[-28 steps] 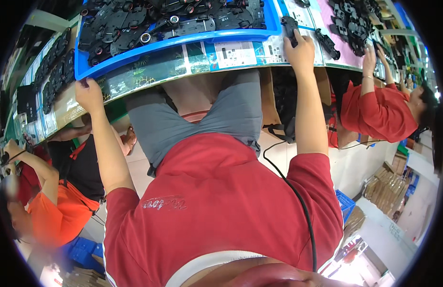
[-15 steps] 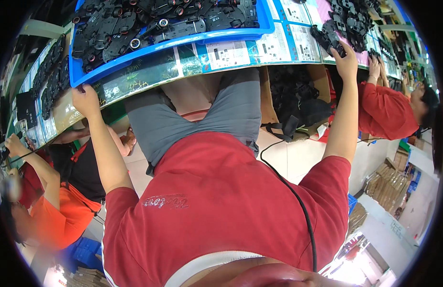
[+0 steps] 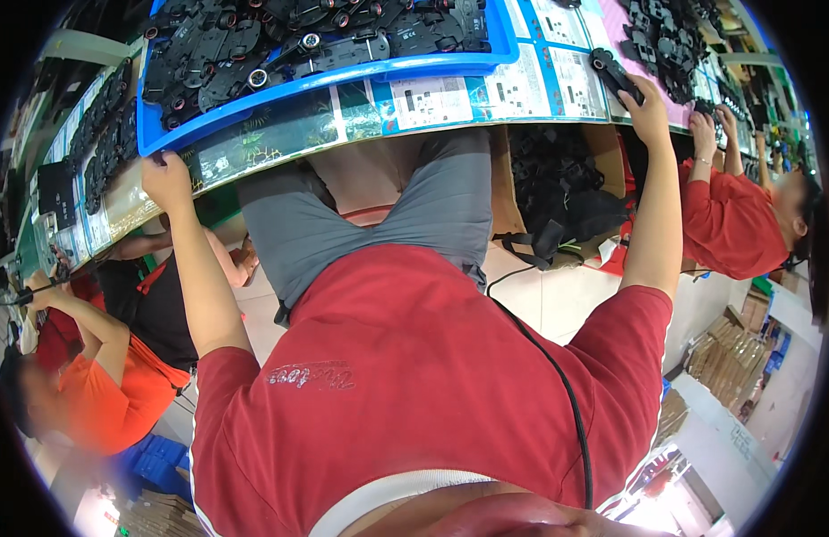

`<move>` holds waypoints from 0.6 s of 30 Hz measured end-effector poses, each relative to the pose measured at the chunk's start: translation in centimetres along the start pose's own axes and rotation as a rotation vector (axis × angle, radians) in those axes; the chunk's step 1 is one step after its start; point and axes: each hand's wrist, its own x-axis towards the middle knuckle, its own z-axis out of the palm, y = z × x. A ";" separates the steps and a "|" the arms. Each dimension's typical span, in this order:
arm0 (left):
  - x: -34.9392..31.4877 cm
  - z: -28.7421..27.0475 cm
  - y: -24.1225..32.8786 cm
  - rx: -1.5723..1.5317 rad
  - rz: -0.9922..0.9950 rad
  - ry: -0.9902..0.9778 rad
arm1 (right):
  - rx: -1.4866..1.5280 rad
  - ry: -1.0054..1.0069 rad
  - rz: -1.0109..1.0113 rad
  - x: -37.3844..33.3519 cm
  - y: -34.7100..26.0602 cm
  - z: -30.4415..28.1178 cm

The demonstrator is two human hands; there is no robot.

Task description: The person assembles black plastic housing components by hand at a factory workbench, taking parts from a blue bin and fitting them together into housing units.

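Note:
At the table's right part, my right hand [image 3: 647, 115] is closed on the near end of a black toy car chassis [image 3: 611, 73], which lies slanted over the printed sheets. My left hand [image 3: 167, 183] is curled at the table's front edge, just below the near left corner of the blue tray [image 3: 280, 97]. A small dark spot shows at its fingertips, but what they grip cannot be made out. Many black toy car chassis [image 3: 343, 55], some with small wheels, fill the tray. A heap of black parts [image 3: 667, 49] lies beyond my right hand.
Under the table stands a cardboard box [image 3: 506, 192] with black parts and a dark bag [image 3: 576, 201]. More black parts [image 3: 110, 161] line the table at left. A co-worker in orange [image 3: 128, 376] sits left, another in red [image 3: 732, 224] right. A black cable [image 3: 558, 371] crosses my shirt.
The black chassis under my right hand has turned and now lies apart from the heap. My left hand stays near the tray corner. The co-workers' hands have shifted.

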 end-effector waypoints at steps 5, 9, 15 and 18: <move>0.1 -0.1 1.3 -0.017 -0.037 -0.010 | -0.013 -0.008 0.028 -0.9 0.3 0.4; 0.1 -0.3 2.0 -0.068 -0.057 -0.014 | -0.054 0.007 0.040 -1.0 0.3 1.2; 0.2 -0.2 1.2 -0.175 -0.035 0.052 | -0.092 0.094 0.178 -1.6 -1.8 2.0; -2.2 -0.5 1.2 -0.406 -0.182 0.058 | -0.084 0.151 0.218 -3.8 -4.7 2.2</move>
